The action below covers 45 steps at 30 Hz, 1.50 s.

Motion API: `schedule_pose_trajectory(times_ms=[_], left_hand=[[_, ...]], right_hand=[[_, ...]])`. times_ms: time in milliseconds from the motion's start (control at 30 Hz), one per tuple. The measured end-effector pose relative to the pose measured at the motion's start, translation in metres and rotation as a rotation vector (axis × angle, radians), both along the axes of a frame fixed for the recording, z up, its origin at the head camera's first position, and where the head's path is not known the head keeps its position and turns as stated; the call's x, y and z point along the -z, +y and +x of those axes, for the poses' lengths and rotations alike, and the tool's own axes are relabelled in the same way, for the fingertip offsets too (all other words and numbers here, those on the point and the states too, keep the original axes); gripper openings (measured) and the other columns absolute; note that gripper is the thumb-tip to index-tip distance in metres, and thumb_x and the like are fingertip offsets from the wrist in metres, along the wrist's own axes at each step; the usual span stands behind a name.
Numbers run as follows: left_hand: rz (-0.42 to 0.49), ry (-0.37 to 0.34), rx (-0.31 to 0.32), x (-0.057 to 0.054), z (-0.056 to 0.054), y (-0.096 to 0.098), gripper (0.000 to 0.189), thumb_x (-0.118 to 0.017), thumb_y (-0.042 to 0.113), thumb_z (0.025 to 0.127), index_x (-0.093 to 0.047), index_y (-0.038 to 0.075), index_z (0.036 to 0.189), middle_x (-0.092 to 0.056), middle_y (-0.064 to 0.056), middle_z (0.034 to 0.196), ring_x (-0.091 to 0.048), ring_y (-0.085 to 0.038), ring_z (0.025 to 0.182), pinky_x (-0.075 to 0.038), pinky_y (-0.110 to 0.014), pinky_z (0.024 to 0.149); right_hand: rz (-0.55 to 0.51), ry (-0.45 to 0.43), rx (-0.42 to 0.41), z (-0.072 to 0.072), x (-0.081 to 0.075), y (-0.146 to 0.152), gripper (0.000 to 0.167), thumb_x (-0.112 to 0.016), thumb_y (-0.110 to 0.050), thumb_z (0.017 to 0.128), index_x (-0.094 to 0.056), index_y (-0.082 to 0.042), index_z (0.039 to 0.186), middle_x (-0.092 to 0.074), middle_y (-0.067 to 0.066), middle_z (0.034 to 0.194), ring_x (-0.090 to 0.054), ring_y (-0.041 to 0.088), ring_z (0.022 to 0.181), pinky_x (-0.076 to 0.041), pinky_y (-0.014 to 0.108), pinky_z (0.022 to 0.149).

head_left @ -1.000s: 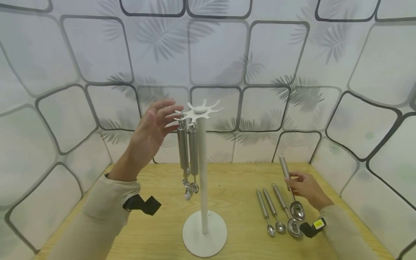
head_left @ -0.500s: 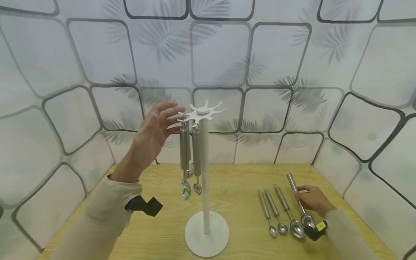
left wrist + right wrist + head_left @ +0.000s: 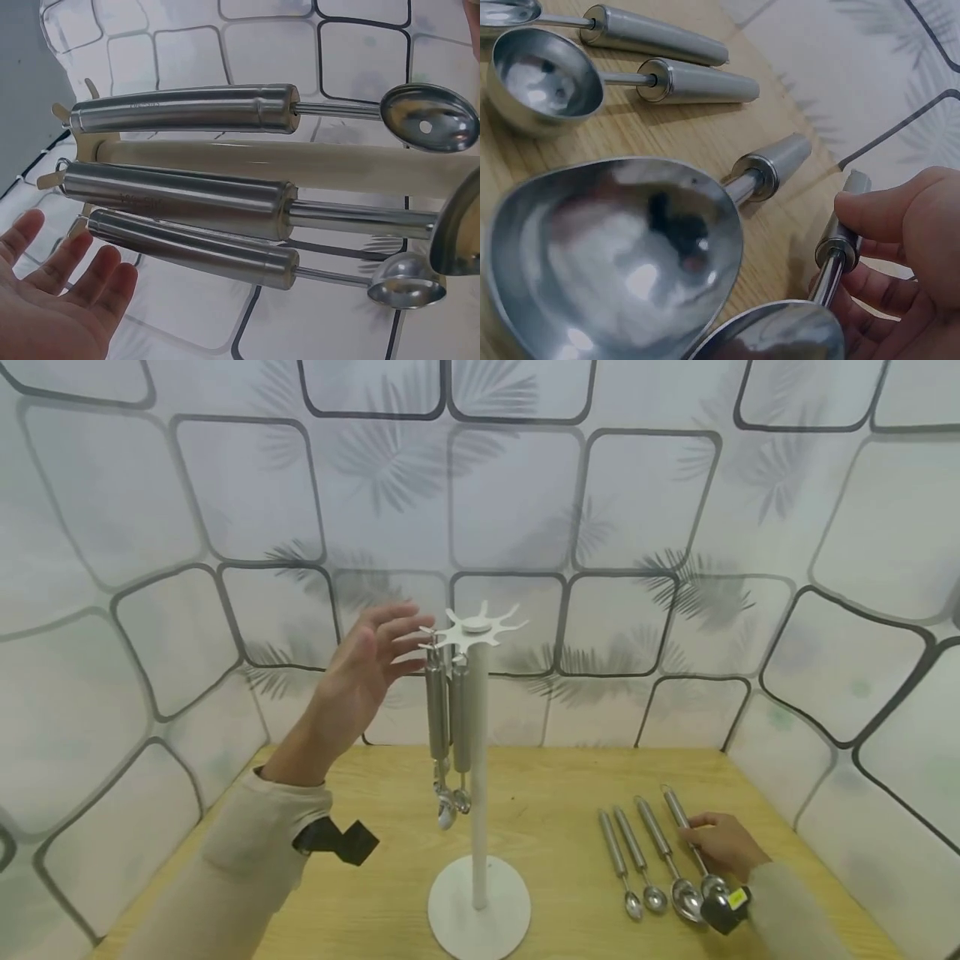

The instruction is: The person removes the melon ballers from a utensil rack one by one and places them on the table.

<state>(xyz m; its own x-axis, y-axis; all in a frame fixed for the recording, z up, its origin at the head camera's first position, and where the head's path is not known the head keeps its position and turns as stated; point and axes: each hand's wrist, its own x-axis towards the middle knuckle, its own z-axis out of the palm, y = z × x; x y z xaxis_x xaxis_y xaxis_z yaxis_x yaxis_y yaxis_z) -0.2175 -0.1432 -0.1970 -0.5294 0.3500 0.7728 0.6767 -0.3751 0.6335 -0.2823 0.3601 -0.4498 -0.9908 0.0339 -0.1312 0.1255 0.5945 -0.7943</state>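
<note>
A white stand (image 3: 480, 777) holds three steel scoops by their handle ends. In the left wrist view these are a small oval scoop with a hole (image 3: 429, 118), a bigger scoop (image 3: 180, 196) partly cut off, and a small round scoop (image 3: 407, 279). My left hand (image 3: 365, 672) is beside the stand's top, fingers spread and slightly bent, holding nothing; whether a fingertip touches a hook I cannot tell. At the right my right hand (image 3: 723, 842) pinches the handle of the rightmost steel scoop (image 3: 853, 206), which lies low at the tabletop, its bowl partly hidden by the wrist camera.
Left of the held scoop, several steel scoops lie in a row on the wooden table (image 3: 570, 843), including a large-bowled one (image 3: 615, 255) and a smaller round one (image 3: 547, 82). The stand's round base (image 3: 480, 922) is at the front middle. Patterned fabric walls (image 3: 510, 510) enclose the table.
My right hand has lowered the rightmost scoop toward the table, beside the others, and still pinches its handle. The left hand has stayed by the stand; the hanging scoops have swung slightly.
</note>
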Motion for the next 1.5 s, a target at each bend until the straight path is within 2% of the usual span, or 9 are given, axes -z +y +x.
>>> schedule_pose_trajectory(times_ms=[100, 300, 533, 700, 833, 1000, 1200, 1333, 1500], left_hand=[[0.003, -0.020, -0.033, -0.001, 0.001, 0.001, 0.049, -0.047, 0.048, 0.100, -0.049, 0.012, 0.133, -0.051, -0.008, 0.132, -0.046, -0.027, 0.121, -0.038, -0.036, 0.101], [-0.017, -0.083, -0.090, -0.003, 0.002, 0.001, 0.056, -0.045, 0.054, 0.099, -0.045, 0.010, 0.134, -0.041, -0.012, 0.140, -0.038, -0.029, 0.125, -0.032, -0.038, 0.103], [-0.064, -0.183, -0.018, -0.007, -0.003, 0.000, 0.066, -0.030, 0.055, 0.101, -0.029, 0.004, 0.143, -0.025, -0.023, 0.152, -0.039, -0.021, 0.122, -0.030, -0.036, 0.104], [-0.049, -0.218, 0.028, -0.010, -0.007, -0.002, 0.063, -0.022, 0.057, 0.101, -0.029, 0.011, 0.144, -0.033, -0.020, 0.150, -0.045, -0.018, 0.119, -0.031, -0.038, 0.105], [-0.024, -0.215, 0.069, -0.011, -0.011, -0.002, 0.064, -0.028, 0.060, 0.100, -0.032, 0.012, 0.143, -0.043, -0.012, 0.143, -0.049, -0.016, 0.113, -0.034, -0.037, 0.102], [-0.009, -0.214, 0.104, -0.014, -0.017, 0.004, 0.062, -0.036, 0.056, 0.100, -0.036, 0.011, 0.143, -0.044, -0.014, 0.142, -0.051, -0.015, 0.110, -0.037, -0.034, 0.095], [-0.035, -0.247, 0.115, -0.016, -0.020, 0.009, 0.071, -0.027, 0.062, 0.099, -0.026, 0.009, 0.147, -0.034, -0.023, 0.149, -0.053, -0.015, 0.107, -0.039, -0.032, 0.094], [-0.023, -0.254, 0.133, -0.017, -0.020, 0.010, 0.070, -0.026, 0.062, 0.098, -0.028, 0.012, 0.146, -0.045, -0.016, 0.143, -0.054, -0.015, 0.103, -0.040, -0.033, 0.094], [0.009, -0.242, 0.169, -0.015, -0.021, 0.008, 0.053, -0.023, 0.058, 0.101, -0.043, 0.023, 0.135, -0.058, -0.002, 0.128, -0.053, -0.017, 0.108, -0.039, -0.034, 0.094]], right_hand=[[0.056, 0.021, 0.005, 0.001, -0.002, -0.001, 0.046, -0.065, -0.021, 0.092, -0.053, 0.017, 0.114, -0.059, 0.008, 0.084, -0.056, 0.020, 0.073, -0.049, 0.032, 0.062], [0.023, 0.016, 0.008, 0.000, -0.001, -0.004, 0.042, -0.067, -0.016, 0.089, -0.054, 0.017, 0.111, -0.061, 0.012, 0.089, -0.059, 0.022, 0.074, -0.053, 0.034, 0.063], [0.071, 0.025, 0.000, 0.001, 0.005, -0.005, 0.042, -0.070, -0.018, 0.086, -0.058, 0.015, 0.108, -0.061, 0.014, 0.089, -0.059, 0.023, 0.073, -0.052, 0.034, 0.062], [0.177, 0.033, -0.017, 0.001, 0.001, -0.007, 0.041, -0.067, -0.022, 0.088, -0.059, 0.012, 0.108, -0.062, 0.015, 0.090, -0.059, 0.025, 0.077, -0.050, 0.036, 0.066], [0.285, 0.065, -0.022, 0.001, -0.014, -0.013, 0.044, -0.060, -0.027, 0.091, -0.057, 0.011, 0.112, -0.063, 0.021, 0.095, -0.060, 0.028, 0.083, -0.049, 0.037, 0.066], [0.142, 0.104, -0.045, 0.002, -0.035, -0.026, 0.047, -0.050, -0.026, 0.100, -0.048, 0.013, 0.126, -0.057, 0.033, 0.114, -0.063, 0.034, 0.090, -0.055, 0.038, 0.070], [-0.088, 0.147, -0.094, 0.005, -0.066, -0.061, 0.041, -0.044, -0.019, 0.103, -0.045, 0.012, 0.130, -0.060, 0.023, 0.110, -0.063, 0.026, 0.092, -0.055, 0.038, 0.073], [-0.239, 0.171, -0.163, 0.009, -0.089, -0.093, 0.038, -0.041, -0.018, 0.105, -0.047, 0.012, 0.127, -0.060, 0.013, 0.102, -0.063, 0.020, 0.087, -0.055, 0.034, 0.073], [-0.313, 0.224, -0.272, 0.019, -0.116, -0.125, 0.038, -0.040, -0.021, 0.106, -0.048, 0.012, 0.124, -0.060, 0.013, 0.102, -0.062, 0.018, 0.088, -0.054, 0.034, 0.076]])
